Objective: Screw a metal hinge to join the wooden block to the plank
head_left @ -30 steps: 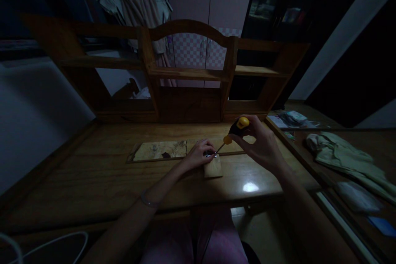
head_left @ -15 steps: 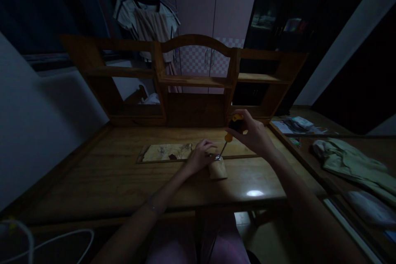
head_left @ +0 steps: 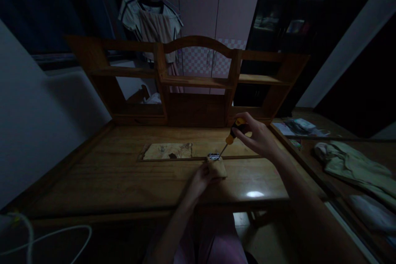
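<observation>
A small wooden block [head_left: 217, 168] rests on the desk, with a shiny metal hinge [head_left: 213, 156] at its far edge. My left hand [head_left: 201, 177] grips the block from its left side, fingers partly hidden against it. In my right hand [head_left: 255, 134] is a yellow and black screwdriver [head_left: 234, 130], held by the handle. Its shaft slants down to the left, and the tip is at the right end of the hinge. Whether a screw sits under the tip is too small to tell.
The wooden desk [head_left: 123, 181] has a worn, peeling patch [head_left: 168, 151] left of the block. A wooden shelf unit [head_left: 198, 82] rises along the back. At the right lie pale green clothes [head_left: 349, 165]. A white cable [head_left: 62, 231] loops at the lower left.
My left hand has moved from the hinge down to the block's left side, uncovering the hinge. My right hand has shifted slightly, with the screwdriver tip still at the hinge.
</observation>
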A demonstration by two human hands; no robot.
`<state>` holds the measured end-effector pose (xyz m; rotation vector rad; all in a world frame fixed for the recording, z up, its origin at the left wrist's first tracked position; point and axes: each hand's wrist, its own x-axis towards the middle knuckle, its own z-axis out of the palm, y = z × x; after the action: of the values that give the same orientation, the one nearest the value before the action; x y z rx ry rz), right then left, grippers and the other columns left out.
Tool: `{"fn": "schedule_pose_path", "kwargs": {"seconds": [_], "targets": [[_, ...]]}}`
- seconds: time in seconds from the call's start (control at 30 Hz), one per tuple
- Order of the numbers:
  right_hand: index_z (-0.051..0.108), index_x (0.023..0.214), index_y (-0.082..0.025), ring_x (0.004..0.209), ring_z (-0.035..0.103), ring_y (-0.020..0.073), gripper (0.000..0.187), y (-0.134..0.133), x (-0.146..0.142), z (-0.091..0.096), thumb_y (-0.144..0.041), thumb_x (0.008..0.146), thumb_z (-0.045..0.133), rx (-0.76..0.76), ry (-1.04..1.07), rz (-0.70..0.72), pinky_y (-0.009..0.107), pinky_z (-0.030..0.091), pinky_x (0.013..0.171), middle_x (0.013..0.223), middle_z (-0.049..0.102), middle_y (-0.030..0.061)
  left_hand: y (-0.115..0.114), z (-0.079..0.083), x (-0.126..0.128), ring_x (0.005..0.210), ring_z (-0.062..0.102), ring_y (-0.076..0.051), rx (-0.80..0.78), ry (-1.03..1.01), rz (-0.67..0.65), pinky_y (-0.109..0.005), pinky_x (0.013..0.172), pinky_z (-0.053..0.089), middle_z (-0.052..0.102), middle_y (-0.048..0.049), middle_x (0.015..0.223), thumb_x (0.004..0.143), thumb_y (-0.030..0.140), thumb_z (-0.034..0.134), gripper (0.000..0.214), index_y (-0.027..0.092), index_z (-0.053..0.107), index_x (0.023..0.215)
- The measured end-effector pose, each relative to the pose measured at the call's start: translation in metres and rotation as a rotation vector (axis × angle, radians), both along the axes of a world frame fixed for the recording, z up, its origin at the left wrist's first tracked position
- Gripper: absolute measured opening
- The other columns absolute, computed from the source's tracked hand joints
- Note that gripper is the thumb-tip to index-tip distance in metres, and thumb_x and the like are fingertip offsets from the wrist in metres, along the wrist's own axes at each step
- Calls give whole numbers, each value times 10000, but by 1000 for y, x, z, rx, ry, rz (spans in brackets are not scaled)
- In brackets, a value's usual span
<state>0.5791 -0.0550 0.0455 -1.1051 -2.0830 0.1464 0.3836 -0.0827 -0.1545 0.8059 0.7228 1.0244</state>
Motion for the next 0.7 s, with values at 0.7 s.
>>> {"fn": "schedule_pose_path", "kwargs": {"seconds": [0.7], "targets": [[397,1440,-177,1010,581,204,563,24,-16,10,-262,900,531,82,-329,37,300,437,873,1268,536,83,-5,11,-8,914,677,-351,5,-6,-25,-482,908,522,604,-246,1189,743,382,800,718,35,474,1280]]}}
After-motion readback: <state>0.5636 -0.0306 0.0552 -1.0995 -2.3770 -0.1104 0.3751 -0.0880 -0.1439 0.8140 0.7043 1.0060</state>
